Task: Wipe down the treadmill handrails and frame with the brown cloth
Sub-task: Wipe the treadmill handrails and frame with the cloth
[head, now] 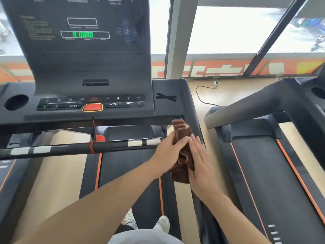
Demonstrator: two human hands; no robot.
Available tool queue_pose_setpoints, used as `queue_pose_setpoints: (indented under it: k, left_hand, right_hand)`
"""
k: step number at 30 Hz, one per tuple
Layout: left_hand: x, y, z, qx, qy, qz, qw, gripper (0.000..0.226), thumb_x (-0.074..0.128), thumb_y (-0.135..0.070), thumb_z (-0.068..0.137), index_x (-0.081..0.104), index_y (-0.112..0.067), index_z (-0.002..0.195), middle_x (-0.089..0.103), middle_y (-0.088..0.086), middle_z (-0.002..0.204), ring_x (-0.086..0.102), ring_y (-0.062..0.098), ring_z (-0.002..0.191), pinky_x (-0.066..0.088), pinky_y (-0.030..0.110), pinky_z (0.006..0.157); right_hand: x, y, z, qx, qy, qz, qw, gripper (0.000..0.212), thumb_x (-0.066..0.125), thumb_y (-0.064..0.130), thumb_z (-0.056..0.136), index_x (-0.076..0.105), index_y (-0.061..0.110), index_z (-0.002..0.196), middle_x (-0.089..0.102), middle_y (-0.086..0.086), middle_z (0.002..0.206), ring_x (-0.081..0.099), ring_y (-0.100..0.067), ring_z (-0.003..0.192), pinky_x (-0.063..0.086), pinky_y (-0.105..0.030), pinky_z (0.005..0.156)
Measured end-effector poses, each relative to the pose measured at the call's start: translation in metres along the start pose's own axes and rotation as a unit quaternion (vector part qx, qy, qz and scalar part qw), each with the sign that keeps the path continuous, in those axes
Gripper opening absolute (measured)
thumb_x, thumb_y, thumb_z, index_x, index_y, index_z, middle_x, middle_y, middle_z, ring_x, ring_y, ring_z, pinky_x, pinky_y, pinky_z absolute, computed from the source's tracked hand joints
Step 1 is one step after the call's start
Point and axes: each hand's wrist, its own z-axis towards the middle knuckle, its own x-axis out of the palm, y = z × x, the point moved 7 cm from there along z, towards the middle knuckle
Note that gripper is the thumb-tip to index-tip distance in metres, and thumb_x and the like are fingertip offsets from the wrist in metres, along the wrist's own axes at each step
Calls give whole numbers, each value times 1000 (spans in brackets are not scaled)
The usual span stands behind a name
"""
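The brown cloth (182, 136) is draped over the right handrail (192, 111) of the black treadmill, just below the console's right corner. My left hand (168, 152) presses on the cloth from the left side, fingers closed over it. My right hand (200, 159) lies flat against the cloth from the right, fingers straight and together. The cloth hangs down between both hands, bunched at its lower end. A black front crossbar (73, 149) with silver sensor plates and a red clip runs leftward from the hands.
The console (84, 50) with a green display and a red stop button (92, 107) stands straight ahead. A second treadmill (267, 155) stands close on the right, across a narrow strip of wooden floor. Windows lie behind. My white shoes (161, 224) rest on the belt.
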Motion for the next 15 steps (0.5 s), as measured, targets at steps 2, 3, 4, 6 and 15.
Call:
queue_pose_setpoints:
  k: [2,3,4,6,15]
  left_hand:
    - [-20,-12,8,24,-18,48,998,30,56,-27,102,55,-33,131,67,-11,123,65,4,106,50,16,87]
    - [-36,-11,11,26,-56,73,995,41,56,-24,102,48,-33,141,62,-13,126,63,3,106,46,10,82]
    - [-56,-5,13,21,-104,96,990,48,55,-21,101,43,-31,147,58,-14,128,60,4,109,43,8,82]
    - [-97,16,5,13,-186,146,972,51,57,-19,99,44,-29,148,57,-11,135,57,8,119,44,15,92]
    - [-232,73,-18,40,-232,477,847,51,72,-29,86,59,-22,134,63,0,132,51,21,134,10,47,127]
  right_hand:
    - [12,-8,27,-27,50,-121,991,86,62,9,95,13,19,165,9,4,173,2,-20,160,5,-45,130]
    - [25,-14,39,-40,101,-190,976,85,62,23,99,10,18,166,7,1,174,0,-23,160,-2,-43,129]
    - [41,-20,49,-48,156,-250,954,88,61,38,99,7,17,166,7,-1,173,0,-27,160,-9,-42,127]
    - [68,-29,67,-47,224,-331,915,100,67,53,92,10,17,164,16,-4,172,4,-31,159,-15,-44,123]
    - [95,-27,115,-20,222,-406,886,61,64,70,86,54,25,127,68,4,123,62,-19,118,35,-39,116]
